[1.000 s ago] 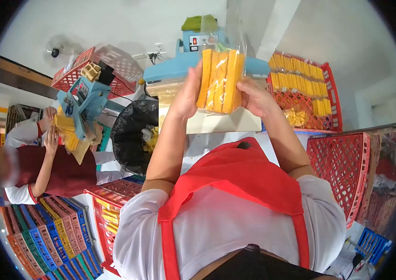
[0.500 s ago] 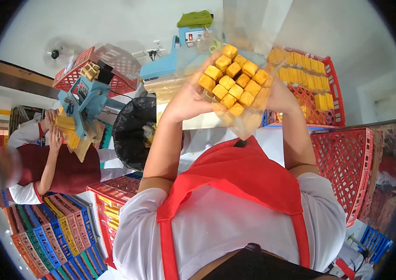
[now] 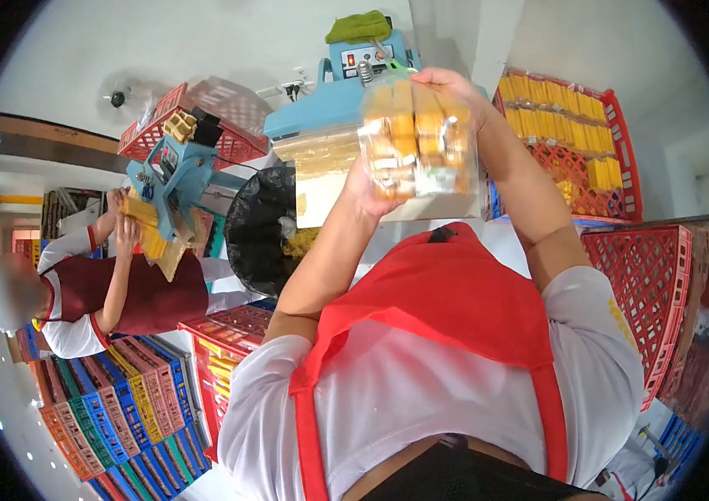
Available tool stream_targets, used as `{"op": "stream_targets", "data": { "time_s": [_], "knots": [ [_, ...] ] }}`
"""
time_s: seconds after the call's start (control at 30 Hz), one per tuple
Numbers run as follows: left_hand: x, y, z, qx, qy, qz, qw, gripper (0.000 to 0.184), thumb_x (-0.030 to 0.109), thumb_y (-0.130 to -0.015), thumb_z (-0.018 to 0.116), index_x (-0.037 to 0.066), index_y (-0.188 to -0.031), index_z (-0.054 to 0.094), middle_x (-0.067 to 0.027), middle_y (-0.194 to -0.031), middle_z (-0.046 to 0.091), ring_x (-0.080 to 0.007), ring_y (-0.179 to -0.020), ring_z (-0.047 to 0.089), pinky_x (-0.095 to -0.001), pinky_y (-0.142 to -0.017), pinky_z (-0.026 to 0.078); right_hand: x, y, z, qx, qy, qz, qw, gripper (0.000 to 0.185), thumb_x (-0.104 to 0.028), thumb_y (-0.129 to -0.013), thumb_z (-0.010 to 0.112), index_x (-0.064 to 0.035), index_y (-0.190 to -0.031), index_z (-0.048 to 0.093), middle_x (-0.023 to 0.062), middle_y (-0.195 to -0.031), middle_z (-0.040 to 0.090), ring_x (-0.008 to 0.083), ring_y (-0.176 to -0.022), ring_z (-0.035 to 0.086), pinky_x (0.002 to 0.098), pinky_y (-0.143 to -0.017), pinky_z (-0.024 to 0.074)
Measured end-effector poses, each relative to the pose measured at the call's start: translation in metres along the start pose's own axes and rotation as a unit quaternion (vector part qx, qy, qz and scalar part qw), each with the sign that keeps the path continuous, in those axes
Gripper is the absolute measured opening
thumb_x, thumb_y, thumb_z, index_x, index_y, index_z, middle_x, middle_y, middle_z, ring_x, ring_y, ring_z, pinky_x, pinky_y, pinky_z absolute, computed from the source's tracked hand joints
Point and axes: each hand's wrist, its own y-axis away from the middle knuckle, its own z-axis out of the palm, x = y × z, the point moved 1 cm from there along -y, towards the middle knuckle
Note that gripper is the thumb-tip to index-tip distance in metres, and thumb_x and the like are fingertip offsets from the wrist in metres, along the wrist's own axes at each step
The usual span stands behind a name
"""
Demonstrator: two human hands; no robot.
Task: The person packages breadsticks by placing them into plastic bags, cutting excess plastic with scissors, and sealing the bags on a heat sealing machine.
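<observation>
A clear plastic bag of yellow sticks [image 3: 418, 142] is held up between my two hands, somewhat blurred, in front of a blue sealing machine [image 3: 312, 113]. My left hand [image 3: 370, 190] grips the bag low on its left side. At the bag's upper right, my right hand [image 3: 454, 90] holds the top edge, fingers bent over it. Under the bag lies the machine's pale work surface [image 3: 314, 202]. A green cloth [image 3: 359, 27] rests on top of the machine.
At right, a red crate [image 3: 631, 167] holds rows of bagged yellow sticks; another red crate [image 3: 642, 292] stands below it. A black-lined bin [image 3: 258, 230] is left of the work surface. A co-worker [image 3: 133, 288] handles yellow packs at a second blue machine [image 3: 183, 179].
The bag has turned from showing the sticks' sides, to their ends, to a blurred tilted face. My right hand has moved up to the bag's top edge. The whole view has shifted slightly.
</observation>
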Motion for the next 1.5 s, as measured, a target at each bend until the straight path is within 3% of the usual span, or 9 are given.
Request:
{"op": "stream_targets", "data": {
  "time_s": [0.53, 0.63, 0.83, 0.9, 0.97, 1.03, 1.1, 1.3, 1.5],
  "knots": [
    [0.01, 0.002, 0.001, 0.076, 0.023, 0.027, 0.996, 0.041, 0.038, -0.085, 0.038, 0.007, -0.111, 0.048, -0.0106, -0.108, 0.053, -0.0269, -0.096, 0.054, -0.0412, -0.08, 0.046, 0.002, -0.02, -0.004, 0.011, -0.025, 0.02, 0.999, 0.033, -0.021, -0.081, 0.042, 0.0021, -0.104, 0.049, 0.0112, -0.1, 0.057, 0.0197, -0.089, 0.055, 0.0332, -0.082, 0.0428],
    [0.013, -0.003, -0.015, -0.005, 0.06, -0.019, 0.998, 0.041, 0.037, -0.084, 0.039, 0.007, -0.111, 0.048, -0.0108, -0.108, 0.053, -0.0265, -0.096, 0.054, -0.0419, -0.081, 0.045, 0.004, -0.018, -0.002, -0.002, -0.031, 0.022, 0.999, 0.034, -0.022, -0.081, 0.042, 0.0023, -0.104, 0.049, 0.0112, -0.1, 0.057, 0.0195, -0.089, 0.056, 0.0331, -0.081, 0.0432],
    [0.011, -0.006, -0.016, 0.013, 0.024, -0.017, 0.999, 0.048, 0.044, -0.085, 0.035, 0.007, -0.114, 0.045, -0.0114, -0.111, 0.051, -0.0257, -0.1, 0.051, -0.0405, -0.084, 0.043, 0.009, -0.011, -0.007, 0.057, -0.008, -0.028, 0.998, 0.037, -0.026, -0.082, 0.043, 0.0023, -0.105, 0.048, 0.0109, -0.1, 0.056, 0.0197, -0.088, 0.056, 0.0326, -0.078, 0.045],
    [0.016, -0.006, -0.015, 0.031, -0.046, -0.002, 0.998, 0.052, 0.046, -0.085, 0.036, 0.007, -0.118, 0.041, -0.0107, -0.114, 0.049, -0.0239, -0.103, 0.049, -0.0384, -0.086, 0.042, 0.008, 0.0, 0.016, 0.068, 0.007, -0.046, 0.997, 0.04, -0.029, -0.082, 0.044, 0.0022, -0.106, 0.047, 0.0105, -0.1, 0.056, 0.0197, -0.088, 0.057, 0.0324, -0.078, 0.0453],
    [0.025, 0.005, -0.012, 0.087, -0.114, 0.03, 0.989, 0.052, 0.043, -0.084, 0.041, 0.007, -0.122, 0.037, -0.0096, -0.116, 0.048, -0.0224, -0.105, 0.048, -0.0367, -0.086, 0.041, 0.006, 0.02, 0.065, 0.238, 0.09, -0.14, 0.957, 0.041, -0.03, -0.082, 0.049, 0.0006, -0.108, 0.046, 0.0092, -0.103, 0.055, 0.019, -0.09, 0.056, 0.0323, -0.08, 0.0444],
    [0.037, 0.01, -0.016, 0.084, -0.151, 0.057, 0.983, 0.053, 0.035, -0.083, 0.049, 0.007, -0.125, 0.033, -0.008, -0.118, 0.046, -0.0201, -0.107, 0.046, -0.0347, -0.088, 0.039, 0.01, 0.024, 0.038, 0.177, 0.129, -0.138, 0.966, 0.041, -0.027, -0.081, 0.052, -0.0005, -0.111, 0.045, 0.0084, -0.105, 0.054, 0.0183, -0.093, 0.054, 0.0315, -0.081, 0.0431],
    [0.046, 0.011, -0.017, 0.042, -0.389, 0.126, 0.912, 0.056, 0.025, -0.08, 0.056, 0.005, -0.126, 0.03, -0.0074, -0.12, 0.044, -0.0182, -0.107, 0.045, -0.0332, -0.089, 0.038, 0.024, 0.027, 0.022, 0.12, 0.165, -0.137, 0.969, 0.043, -0.025, -0.08, 0.055, -0.0015, -0.114, 0.043, 0.0077, -0.107, 0.052, 0.0177, -0.096, 0.052, 0.0307, -0.083, 0.0418],
    [0.059, 0.009, -0.035, -0.005, -0.476, 0.131, 0.87, 0.068, 0.006, -0.07, 0.064, 0.002, -0.127, 0.028, -0.0066, -0.117, 0.047, -0.0152, -0.104, 0.047, -0.027, -0.086, 0.038, 0.044, 0.032, 0.028, 0.089, 0.279, -0.201, 0.935, 0.052, -0.016, -0.077, 0.058, -0.0026, -0.123, 0.036, 0.0061, -0.109, 0.05, 0.0151, -0.1, 0.047, 0.0269, -0.088, 0.0365],
    [0.056, 0.007, -0.09, 0.091, -0.569, 0.06, 0.815, 0.054, 0.005, -0.076, 0.058, 0.0, -0.124, 0.034, -0.0079, -0.116, 0.047, -0.0135, -0.103, 0.046, -0.0268, -0.087, 0.037, 0.075, 0.032, -0.038, 0.231, 0.434, -0.107, 0.864, 0.043, -0.016, -0.079, 0.055, -0.0011, -0.118, 0.044, 0.0089, -0.117, 0.047, 0.0127, -0.1, 0.046, 0.0253, -0.086, 0.0362]
  ]
}}
